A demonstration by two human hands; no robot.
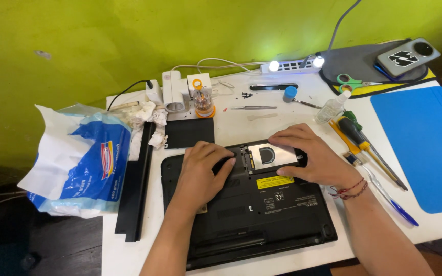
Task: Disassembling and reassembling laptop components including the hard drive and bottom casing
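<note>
The wall (103, 36) is bright yellow-green; the table (241, 122) is white; the laptop (262, 214) is black, with a yellow sticker (274, 182) and a silver drive (272, 155) showing a dark half-circle; the mat (420, 148) is plain blue; the bag (85, 163) is blue and white with a red and yellow mark; the scissors (351, 82) have green handles; the wrist cord (351, 190) is red.
</note>
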